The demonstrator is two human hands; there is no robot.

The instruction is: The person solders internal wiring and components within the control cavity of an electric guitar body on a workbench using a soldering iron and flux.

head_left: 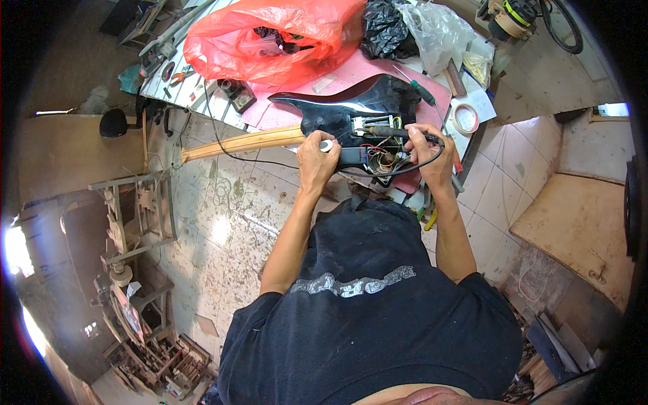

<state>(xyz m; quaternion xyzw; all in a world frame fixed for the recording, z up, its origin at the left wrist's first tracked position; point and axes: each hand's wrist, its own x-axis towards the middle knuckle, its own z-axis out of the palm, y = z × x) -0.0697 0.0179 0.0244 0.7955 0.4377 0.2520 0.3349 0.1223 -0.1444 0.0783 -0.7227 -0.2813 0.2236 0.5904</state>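
A glossy black electric guitar (324,111) lies back side up on the table, its pale wooden neck (246,142) reaching out to the left. Springs show in one open cavity (381,125); coloured wires fill another cavity (386,158) nearer me. My right hand (430,152) is closed on the dark handle of what looks like a soldering iron (388,131), held over the body and pointing left. Its black cord loops round below that hand. Beside the neck joint, my left hand (317,162) is closed round a small object with a white round end (327,145); its kind is hidden.
Pink foam sheeting (347,71) lies under the guitar. Behind stand a red plastic bag (270,40), a black bag (386,30) and a clear bag (439,30). A tape roll (465,118) and a green-handled screwdriver (423,92) lie at right. The cord crosses the table's left edge.
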